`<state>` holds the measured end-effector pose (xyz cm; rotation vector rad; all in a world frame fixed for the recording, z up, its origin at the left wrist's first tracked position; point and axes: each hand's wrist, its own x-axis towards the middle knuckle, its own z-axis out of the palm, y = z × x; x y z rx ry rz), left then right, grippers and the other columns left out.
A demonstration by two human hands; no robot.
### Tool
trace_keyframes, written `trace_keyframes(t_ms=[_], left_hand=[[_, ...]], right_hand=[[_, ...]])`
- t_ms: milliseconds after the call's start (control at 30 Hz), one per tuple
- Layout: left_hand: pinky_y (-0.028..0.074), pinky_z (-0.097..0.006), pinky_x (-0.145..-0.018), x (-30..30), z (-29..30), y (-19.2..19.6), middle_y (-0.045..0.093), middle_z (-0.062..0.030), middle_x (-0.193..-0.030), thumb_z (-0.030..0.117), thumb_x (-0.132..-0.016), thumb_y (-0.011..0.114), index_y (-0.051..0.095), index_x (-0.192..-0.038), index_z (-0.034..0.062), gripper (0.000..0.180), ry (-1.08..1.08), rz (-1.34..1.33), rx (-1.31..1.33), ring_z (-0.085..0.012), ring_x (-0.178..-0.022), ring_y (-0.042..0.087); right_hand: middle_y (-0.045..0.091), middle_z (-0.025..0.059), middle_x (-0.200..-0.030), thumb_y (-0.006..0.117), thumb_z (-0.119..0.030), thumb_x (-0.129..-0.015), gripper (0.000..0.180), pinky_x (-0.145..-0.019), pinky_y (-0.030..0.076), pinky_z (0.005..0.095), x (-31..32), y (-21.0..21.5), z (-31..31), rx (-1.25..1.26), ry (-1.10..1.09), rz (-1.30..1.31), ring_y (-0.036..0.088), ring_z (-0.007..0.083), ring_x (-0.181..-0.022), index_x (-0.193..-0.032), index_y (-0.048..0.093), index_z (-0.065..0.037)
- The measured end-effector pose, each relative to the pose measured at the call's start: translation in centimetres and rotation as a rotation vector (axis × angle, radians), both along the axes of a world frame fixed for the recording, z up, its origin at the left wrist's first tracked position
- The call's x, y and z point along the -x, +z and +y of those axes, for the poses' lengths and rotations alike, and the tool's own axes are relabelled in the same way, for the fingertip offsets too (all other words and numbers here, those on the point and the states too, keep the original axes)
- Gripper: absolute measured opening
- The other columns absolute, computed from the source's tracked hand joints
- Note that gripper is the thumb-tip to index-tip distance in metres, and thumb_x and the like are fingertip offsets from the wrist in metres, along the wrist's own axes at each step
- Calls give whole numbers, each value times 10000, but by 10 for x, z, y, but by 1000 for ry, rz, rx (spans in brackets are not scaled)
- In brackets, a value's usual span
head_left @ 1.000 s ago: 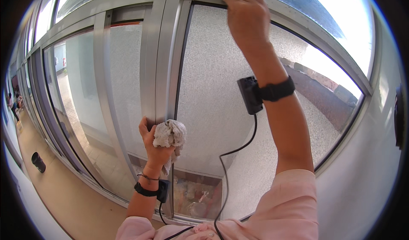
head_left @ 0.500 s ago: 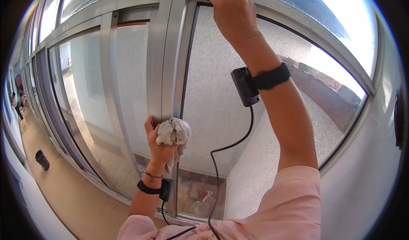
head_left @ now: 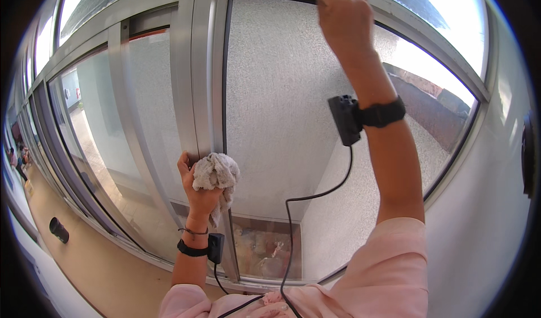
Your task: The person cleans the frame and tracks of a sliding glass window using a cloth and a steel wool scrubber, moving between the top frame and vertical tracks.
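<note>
My left hand (head_left: 199, 199) grips a bunched grey-white cloth (head_left: 217, 172) against the metal window post (head_left: 186, 92). Part of the cloth hangs below the hand, and my thumb and fingers wrap round it. High up, my right hand (head_left: 348, 20) reaches to the top rail (head_left: 414, 27) of the window frame. Its fingers are bent and close together, partly cut off by the picture's upper edge; what they hold, if anything, is hidden. A large glass pane (head_left: 276, 109) fills the frame between my two arms.
Black straps with small boxes (head_left: 345, 119) sit on both wrists, and a black cable (head_left: 289, 222) hangs before the pane. More sliding window panels run off to the left. A black bin (head_left: 58, 230) stands on the tan floor (head_left: 101, 261). A white wall (head_left: 479, 233) is at right.
My right hand has slid rightward along the top rail. The view has shifted a little to the right; my left hand keeps its hold on the cloth at the post.
</note>
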<state>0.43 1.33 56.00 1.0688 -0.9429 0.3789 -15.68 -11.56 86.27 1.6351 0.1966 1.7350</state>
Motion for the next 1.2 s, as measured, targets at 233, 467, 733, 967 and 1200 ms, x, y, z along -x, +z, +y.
trace_keyframes(t_ms=[233,467,733,967,1200], left_hand=[[346,-341,-887,3,-8,0,348,-97,-1153,60,-512,724,584,-848,5,367,219,-147,-39,-248,-1012,409],[343,-343,-894,-4,0,-1,344,-97,-1164,58,-512,719,600,-883,23,391,-26,-24,-43,-245,-1029,404],[356,-346,-886,-1,-9,-3,341,-102,-1182,70,-495,730,601,-871,24,400,184,-152,-47,-247,-1029,411],[368,-294,-866,-11,-4,-10,349,-62,-1168,24,-511,728,573,-926,-2,444,7,-41,-4,-190,-994,442],[359,-273,-873,-3,-13,-6,360,-46,-1160,17,-501,737,546,-986,-22,523,119,-146,15,-171,-994,438]], right_hand=[[646,-7,-909,597,-102,-761,151,-719,483,264,41,-4,-44,49,-269,-297,595,156,-830,-885,666,-152],[626,116,-858,501,-40,-699,168,-744,449,334,9,-1,-13,-46,36,-42,561,248,-807,-808,629,-48],[650,16,-863,579,-43,-735,189,-732,469,292,61,-1,-45,59,-324,-334,596,199,-790,-876,658,-141],[642,35,-845,568,-40,-740,187,-735,467,334,62,0,-41,0,-273,-188,591,223,-792,-890,626,-134],[620,12,-739,567,-10,-727,160,-704,434,343,21,-10,-37,-116,-234,-298,567,195,-705,-801,583,-151]])
